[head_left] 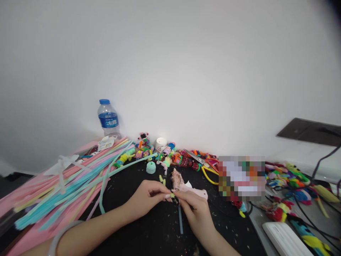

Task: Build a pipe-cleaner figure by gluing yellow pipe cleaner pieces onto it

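My left hand (150,196) and my right hand (195,208) meet over the black work surface, fingertips pinched on a small yellow-green and pink pipe cleaner piece (172,195). The fingers hide most of its shape. Just behind my right hand lies a pale pink glue gun (195,191) with a stained, brownish nozzle end. A translucent glue stick (180,218) extends below the hands, its upper end hidden. Close to my left fingers is a light green fuzzy piece (162,180). Farther back sits a mint-green coiled pipe cleaner piece (151,168).
Bundled pipe cleaners (87,181) cover the left side. A water bottle (108,119) stands by the wall. Yellow-handled scissors (209,174) and several fuzzy figures (166,160) line the back. At right are black cables (298,206) and a white box-shaped object (283,238); one patch is blurred.
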`<state>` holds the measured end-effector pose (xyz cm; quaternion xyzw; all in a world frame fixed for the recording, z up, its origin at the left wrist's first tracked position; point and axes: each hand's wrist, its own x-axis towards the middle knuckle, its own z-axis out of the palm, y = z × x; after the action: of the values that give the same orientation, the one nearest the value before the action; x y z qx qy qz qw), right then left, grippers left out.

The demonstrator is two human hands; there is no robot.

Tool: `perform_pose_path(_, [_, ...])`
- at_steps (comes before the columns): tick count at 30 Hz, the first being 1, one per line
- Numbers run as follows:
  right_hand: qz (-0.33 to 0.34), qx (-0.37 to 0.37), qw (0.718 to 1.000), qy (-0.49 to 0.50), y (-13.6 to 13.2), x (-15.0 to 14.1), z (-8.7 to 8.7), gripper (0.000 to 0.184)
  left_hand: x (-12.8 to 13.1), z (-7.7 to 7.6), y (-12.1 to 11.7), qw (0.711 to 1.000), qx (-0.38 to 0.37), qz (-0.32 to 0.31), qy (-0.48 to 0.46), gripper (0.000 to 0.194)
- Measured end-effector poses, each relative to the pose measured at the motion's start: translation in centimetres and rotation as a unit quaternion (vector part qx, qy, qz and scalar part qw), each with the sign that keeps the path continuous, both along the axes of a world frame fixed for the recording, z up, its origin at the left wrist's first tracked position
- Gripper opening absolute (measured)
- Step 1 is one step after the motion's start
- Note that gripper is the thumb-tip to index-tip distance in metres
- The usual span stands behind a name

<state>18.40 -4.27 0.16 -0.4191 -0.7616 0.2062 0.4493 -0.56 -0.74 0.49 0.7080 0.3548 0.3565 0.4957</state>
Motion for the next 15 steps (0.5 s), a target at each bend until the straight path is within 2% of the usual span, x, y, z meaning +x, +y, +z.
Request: perform_pose_path(15, [-0.013,0.001,1.0,-0.008,-0.06,-0.05,-0.04,0.029,0.08,-0.01,0.0,1.0,-0.007,0.006,0.013,0.019])
